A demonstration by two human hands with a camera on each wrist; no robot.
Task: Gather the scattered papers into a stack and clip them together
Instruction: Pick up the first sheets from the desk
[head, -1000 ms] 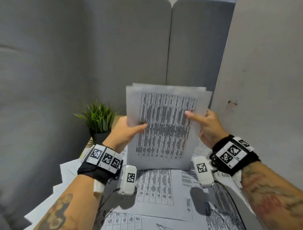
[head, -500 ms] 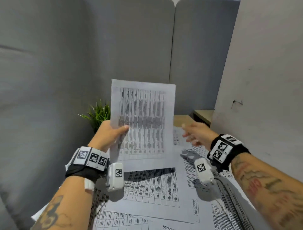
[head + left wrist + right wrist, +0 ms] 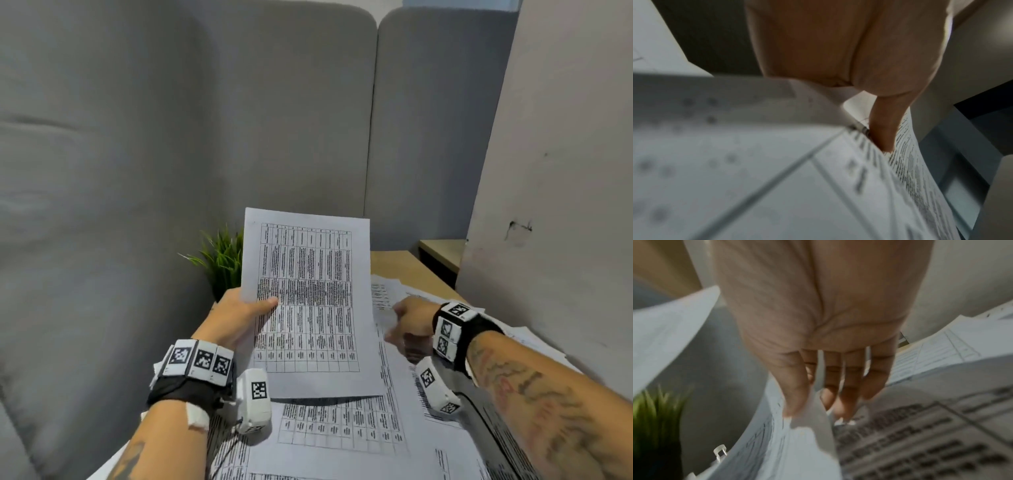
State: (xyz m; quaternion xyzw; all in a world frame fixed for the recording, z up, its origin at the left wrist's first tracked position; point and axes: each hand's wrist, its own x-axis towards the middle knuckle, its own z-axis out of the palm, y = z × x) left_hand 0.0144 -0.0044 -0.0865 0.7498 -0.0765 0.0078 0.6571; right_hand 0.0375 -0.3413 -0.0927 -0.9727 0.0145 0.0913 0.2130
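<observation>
My left hand (image 3: 263, 305) holds a stack of printed papers (image 3: 308, 301) upright above the table, thumb on the front and fingers hidden behind. In the left wrist view the thumb (image 3: 884, 138) presses on the stack (image 3: 920, 178). My right hand (image 3: 399, 320) is down on the scattered sheets (image 3: 342, 428) to the right of the stack. In the right wrist view this hand (image 3: 812, 405) pinches the edge of a loose sheet (image 3: 813, 443) between thumb and fingers. A pale paper clip (image 3: 720, 451) lies by the plant.
A small potted plant (image 3: 222, 260) stands at the back left, partly behind the held stack. Grey padded panels wall the left and back, and a pale wall closes the right. Bare wooden table (image 3: 404, 267) shows at the back right.
My right hand let go of the stack, moved right and down, and took hold of a loose sheet on the table. The left hand kept the stack upright and shifted it slightly left.
</observation>
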